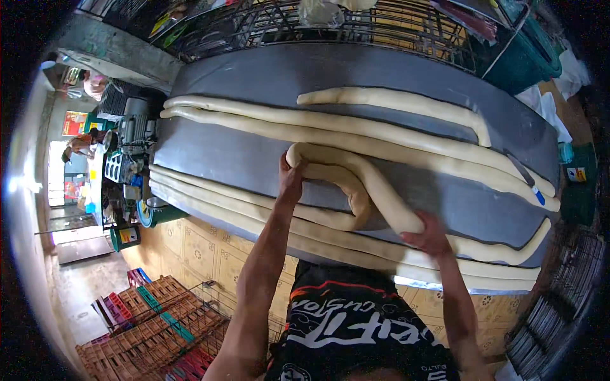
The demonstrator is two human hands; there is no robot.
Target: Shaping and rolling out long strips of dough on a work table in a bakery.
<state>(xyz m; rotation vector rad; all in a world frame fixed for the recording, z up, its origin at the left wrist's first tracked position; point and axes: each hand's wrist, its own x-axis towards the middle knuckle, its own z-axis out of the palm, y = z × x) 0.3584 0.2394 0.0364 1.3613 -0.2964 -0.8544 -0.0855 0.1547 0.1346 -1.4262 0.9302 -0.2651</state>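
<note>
A red-and-yellow sign (74, 122) hangs at the left edge of the frame, and a small yellow label sits on a green bin (577, 174) at the right edge. At centre, on the grey table (254, 76), the left hand (291, 178) closes round the bent end of a thick, pale, smooth dough rope (375, 187), while the right hand (431, 238) grips its other end; longer dough ropes (254, 117) lie above and below.

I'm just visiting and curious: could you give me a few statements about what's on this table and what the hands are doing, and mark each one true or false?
1. Both hands are on a folded rope of dough. True: the left hand is at its bend, the right hand at its thick end.
2. The table has a grey top. True.
3. The dough is cut into small round balls. False: it lies in long ropes.
4. The right hand holds a knife. False: it grips dough only.
</note>
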